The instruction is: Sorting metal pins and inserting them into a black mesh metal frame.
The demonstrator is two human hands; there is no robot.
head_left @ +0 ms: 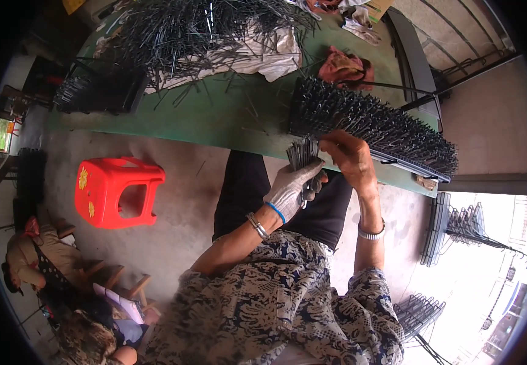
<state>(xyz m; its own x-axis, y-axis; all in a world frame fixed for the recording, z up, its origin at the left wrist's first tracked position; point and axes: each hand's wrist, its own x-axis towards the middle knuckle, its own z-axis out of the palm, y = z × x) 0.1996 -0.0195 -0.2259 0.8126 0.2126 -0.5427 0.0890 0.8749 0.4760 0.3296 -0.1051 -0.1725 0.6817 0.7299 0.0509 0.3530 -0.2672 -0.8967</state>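
Note:
My left hand, in a pale work glove with a blue cuff edge, is closed around a bundle of thin dark metal rods that point up and away from me. Bare and bent at the fingers, my right hand is just right of the bundle's top. Its thumb and fingertips are pinched together; what they hold, if anything, is too small to make out. Just beyond that hand stands a long rack packed with upright dark rods, set along the right part of the green table.
A big heap of loose dark rods lies on a pale cloth. A black tray sits at the table's left, a reddish rag behind the rack. On the floor stands a red plastic stool. People are at lower left.

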